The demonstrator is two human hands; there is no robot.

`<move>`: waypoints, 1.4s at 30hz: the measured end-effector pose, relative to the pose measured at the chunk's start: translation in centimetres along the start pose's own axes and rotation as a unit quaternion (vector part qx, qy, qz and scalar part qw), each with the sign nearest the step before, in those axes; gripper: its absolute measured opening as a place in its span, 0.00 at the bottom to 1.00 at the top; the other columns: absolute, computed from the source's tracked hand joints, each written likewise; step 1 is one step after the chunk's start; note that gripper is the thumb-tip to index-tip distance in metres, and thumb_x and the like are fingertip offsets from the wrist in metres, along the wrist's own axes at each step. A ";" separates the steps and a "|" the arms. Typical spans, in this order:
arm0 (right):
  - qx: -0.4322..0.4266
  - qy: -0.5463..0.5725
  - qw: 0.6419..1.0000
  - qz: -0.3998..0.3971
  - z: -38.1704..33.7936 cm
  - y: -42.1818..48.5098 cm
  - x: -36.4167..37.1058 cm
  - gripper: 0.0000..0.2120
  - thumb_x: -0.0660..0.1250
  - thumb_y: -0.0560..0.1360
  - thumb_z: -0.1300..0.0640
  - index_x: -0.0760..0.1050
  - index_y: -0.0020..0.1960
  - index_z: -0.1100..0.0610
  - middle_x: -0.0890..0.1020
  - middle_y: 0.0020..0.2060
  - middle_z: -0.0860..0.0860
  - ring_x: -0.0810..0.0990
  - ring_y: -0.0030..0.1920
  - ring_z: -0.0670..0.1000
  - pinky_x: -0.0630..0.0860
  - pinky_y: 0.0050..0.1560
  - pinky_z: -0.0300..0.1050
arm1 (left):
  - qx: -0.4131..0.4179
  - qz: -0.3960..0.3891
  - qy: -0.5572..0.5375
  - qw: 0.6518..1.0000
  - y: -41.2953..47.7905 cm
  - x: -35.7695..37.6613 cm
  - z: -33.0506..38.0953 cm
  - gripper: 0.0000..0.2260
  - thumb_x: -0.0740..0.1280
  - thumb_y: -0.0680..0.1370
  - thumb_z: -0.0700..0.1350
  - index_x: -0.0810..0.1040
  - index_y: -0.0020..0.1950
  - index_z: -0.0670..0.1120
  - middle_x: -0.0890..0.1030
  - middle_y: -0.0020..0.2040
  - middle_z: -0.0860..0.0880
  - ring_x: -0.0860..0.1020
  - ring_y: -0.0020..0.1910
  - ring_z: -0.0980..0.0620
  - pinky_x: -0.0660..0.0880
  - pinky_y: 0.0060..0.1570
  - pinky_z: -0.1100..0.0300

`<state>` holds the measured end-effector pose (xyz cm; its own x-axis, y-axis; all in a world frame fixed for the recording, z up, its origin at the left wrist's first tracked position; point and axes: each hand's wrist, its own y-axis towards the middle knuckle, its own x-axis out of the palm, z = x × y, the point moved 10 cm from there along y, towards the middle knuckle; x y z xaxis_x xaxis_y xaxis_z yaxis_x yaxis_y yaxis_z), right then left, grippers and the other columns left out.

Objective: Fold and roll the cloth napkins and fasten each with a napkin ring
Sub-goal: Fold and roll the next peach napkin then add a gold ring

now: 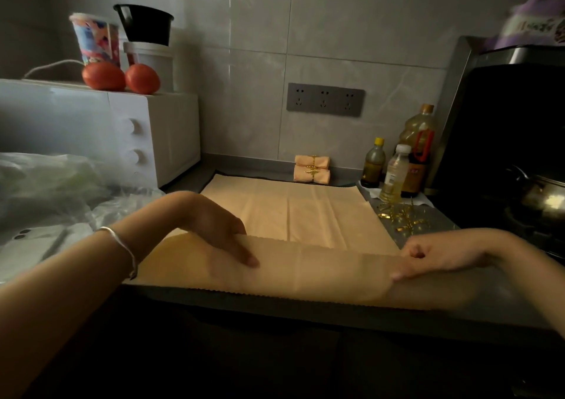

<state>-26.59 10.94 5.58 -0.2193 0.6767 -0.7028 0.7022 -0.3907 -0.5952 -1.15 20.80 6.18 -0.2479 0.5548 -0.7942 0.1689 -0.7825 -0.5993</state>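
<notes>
A peach napkin (305,215) is spread on the counter (501,294), its near edge folded up. The fold is gripped by the left hand (214,227) and pinched at its end by the right hand (434,255). Two ringed rolls (312,169) are stacked behind.

A home kitchen: microwave (101,135), oil bottles (417,141), tiled wall (336,31), stove pot (544,196).
</notes>
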 end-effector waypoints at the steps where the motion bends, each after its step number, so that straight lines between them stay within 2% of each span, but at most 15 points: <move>1: -0.003 0.008 1.000 -0.007 0.0 -0.5 -0.2 0.13 0.62 0.75 0.46 0.80 0.48 0.54 0.81 0.40 0.45 0.78 0.39 0.42 0.72 0.40 0.31 | -0.008 -0.007 0.004 1.000 -0.2 -0.3 -0.2 0.27 0.62 0.74 0.63 0.65 0.69 0.52 0.71 0.54 0.56 0.70 0.55 0.54 0.66 0.55 0.60; 3: -0.003 0.014 1.000 0.006 0.4 -0.6 -1.8 0.16 0.65 0.74 0.48 0.80 0.51 0.58 0.83 0.43 0.49 0.80 0.44 0.44 0.74 0.43 0.32 | -0.002 -0.010 -0.010 1.000 0.1 -1.5 -0.4 0.26 0.64 0.73 0.63 0.65 0.67 0.53 0.72 0.52 0.57 0.71 0.55 0.54 0.66 0.55 0.60; 5: -0.007 0.016 0.998 0.056 0.5 0.0 -4.2 0.17 0.66 0.72 0.48 0.80 0.52 0.60 0.83 0.45 0.52 0.81 0.45 0.45 0.74 0.45 0.32 | 0.014 0.015 -0.047 0.999 1.0 -3.2 -0.8 0.21 0.66 0.72 0.61 0.68 0.60 0.54 0.75 0.50 0.57 0.75 0.53 0.54 0.70 0.55 0.61; 7: -0.014 0.013 0.992 0.123 0.7 1.3 -6.8 0.13 0.65 0.72 0.45 0.82 0.47 0.52 0.83 0.42 0.47 0.80 0.43 0.43 0.74 0.46 0.32 | 0.047 0.075 -0.065 0.994 2.6 -5.4 -1.0 0.17 0.67 0.72 0.61 0.75 0.55 0.52 0.80 0.50 0.55 0.80 0.49 0.54 0.74 0.53 0.62; 9: -0.013 0.004 0.987 0.159 1.2 3.4 -9.0 0.11 0.63 0.75 0.44 0.80 0.40 0.46 0.82 0.36 0.41 0.79 0.39 0.40 0.73 0.44 0.33 | 0.065 0.140 -0.057 0.986 4.9 -7.4 -1.7 0.18 0.66 0.74 0.59 0.80 0.56 0.49 0.83 0.51 0.52 0.81 0.48 0.54 0.75 0.54 0.61; 12: -0.004 -0.026 0.975 0.222 2.3 7.5 -11.7 0.14 0.62 0.78 0.47 0.76 0.35 0.45 0.78 0.29 0.38 0.75 0.34 0.39 0.70 0.39 0.33 | 0.058 0.214 -0.040 0.974 8.8 -9.2 -3.4 0.16 0.65 0.77 0.53 0.79 0.60 0.46 0.82 0.54 0.49 0.79 0.49 0.53 0.74 0.52 0.62; 15: 0.002 -0.061 0.956 0.286 3.6 11.5 -13.8 0.12 0.65 0.77 0.50 0.76 0.34 0.45 0.78 0.30 0.43 0.75 0.33 0.40 0.69 0.35 0.35 | 0.036 0.275 -0.048 0.960 12.5 -9.9 -5.1 0.15 0.66 0.77 0.49 0.78 0.61 0.45 0.80 0.57 0.48 0.78 0.53 0.51 0.73 0.55 0.62; 18: 0.021 -0.028 0.938 0.343 5.8 14.6 -15.8 0.10 0.65 0.76 0.49 0.80 0.40 0.51 0.82 0.38 0.52 0.80 0.41 0.51 0.75 0.42 0.47 | 0.006 0.334 -0.056 0.941 15.3 -10.7 -6.9 0.14 0.68 0.76 0.49 0.79 0.59 0.46 0.80 0.56 0.48 0.77 0.53 0.51 0.74 0.55 0.60; 22: 0.037 -0.031 0.935 0.352 7.6 18.4 -17.0 0.08 0.65 0.76 0.50 0.80 0.42 0.50 0.81 0.40 0.47 0.79 0.42 0.46 0.74 0.45 0.43 | -0.017 0.379 -0.073 0.922 18.3 -11.8 -8.2 0.11 0.68 0.76 0.49 0.79 0.58 0.48 0.79 0.55 0.50 0.76 0.52 0.52 0.73 0.55 0.61; 24: 0.049 -0.029 0.929 0.365 8.7 19.9 -17.6 0.07 0.66 0.76 0.50 0.79 0.42 0.52 0.81 0.40 0.47 0.78 0.43 0.48 0.75 0.47 0.46 | -0.025 0.392 -0.060 0.918 19.6 -12.3 -8.3 0.11 0.67 0.77 0.49 0.79 0.57 0.49 0.79 0.55 0.51 0.76 0.53 0.52 0.71 0.57 0.60; 27: 0.068 -0.024 0.920 0.386 9.9 21.4 -18.4 0.06 0.67 0.75 0.50 0.77 0.42 0.51 0.79 0.41 0.47 0.77 0.43 0.48 0.75 0.46 0.45 | -0.036 0.403 -0.048 0.913 21.3 -13.0 -8.6 0.11 0.67 0.77 0.49 0.78 0.57 0.49 0.79 0.56 0.51 0.75 0.55 0.52 0.68 0.62 0.57; 32: 0.079 -0.024 0.910 0.407 10.6 22.6 -19.0 0.04 0.66 0.76 0.52 0.75 0.42 0.50 0.79 0.42 0.47 0.77 0.44 0.48 0.74 0.46 0.43 | -0.059 0.417 -0.052 0.906 23.2 -13.6 -9.3 0.11 0.67 0.76 0.50 0.77 0.57 0.49 0.79 0.55 0.50 0.75 0.55 0.51 0.65 0.63 0.55; 35: 0.076 -0.025 0.906 0.415 10.7 23.0 -19.2 0.05 0.65 0.76 0.54 0.74 0.41 0.49 0.79 0.42 0.47 0.77 0.45 0.48 0.73 0.45 0.43 | -0.065 0.425 -0.062 0.901 23.5 -13.8 -9.4 0.11 0.67 0.76 0.49 0.77 0.57 0.49 0.79 0.55 0.50 0.75 0.56 0.51 0.64 0.63 0.55; 42: 0.093 -0.041 0.895 0.434 10.8 23.1 -18.9 0.02 0.65 0.76 0.54 0.72 0.46 0.48 0.79 0.49 0.48 0.77 0.51 0.51 0.74 0.53 0.46 | -0.088 0.446 -0.057 0.889 23.1 -13.4 -9.3 0.11 0.67 0.76 0.50 0.76 0.58 0.50 0.77 0.56 0.50 0.71 0.57 0.49 0.64 0.60 0.57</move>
<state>-13.56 -17.62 0.93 0.3008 0.0222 -0.9534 0.5082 -0.8497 0.1406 14.94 -2.12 2.02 -0.0328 -0.3047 -0.9519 0.4905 -0.8347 0.2503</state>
